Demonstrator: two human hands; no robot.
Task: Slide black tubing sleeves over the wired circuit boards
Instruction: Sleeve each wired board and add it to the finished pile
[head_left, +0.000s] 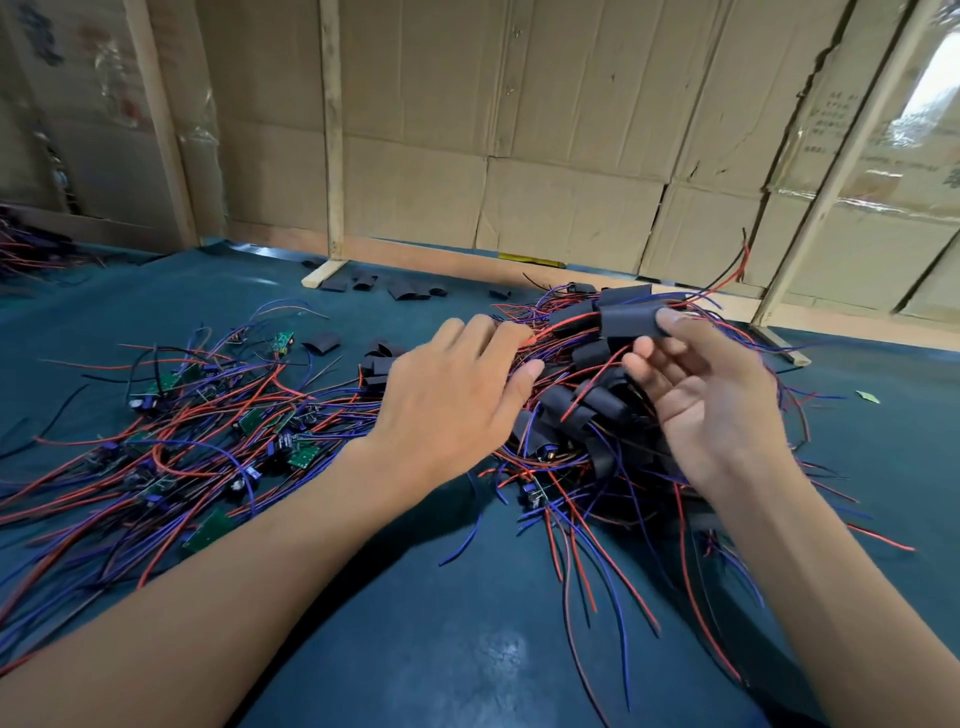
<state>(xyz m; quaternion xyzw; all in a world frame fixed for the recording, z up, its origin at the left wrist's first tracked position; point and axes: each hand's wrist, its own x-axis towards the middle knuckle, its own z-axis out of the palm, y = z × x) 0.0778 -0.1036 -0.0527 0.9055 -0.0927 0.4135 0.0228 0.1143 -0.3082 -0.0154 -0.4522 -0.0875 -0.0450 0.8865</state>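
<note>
On the left of the green table lies a spread of bare green circuit boards (249, 421) with red, blue and black wires. A heap of boards covered in black tubing sleeves (587, 410) sits centre right. My right hand (717, 400), palm up over that heap, holds one sleeved board (626, 319) between fingertips and thumb, its wires trailing right. My left hand (457, 400) rests palm down with straight fingers on the wires at the heap's left edge. Loose empty sleeves (376, 364) lie just beyond my left hand.
More empty black sleeves (405, 288) lie near the far table edge by a wooden post (332, 135). Cardboard walls (519, 130) close off the back. Another wire bundle (31, 249) sits far left. A small green scrap (867, 397) lies at the right.
</note>
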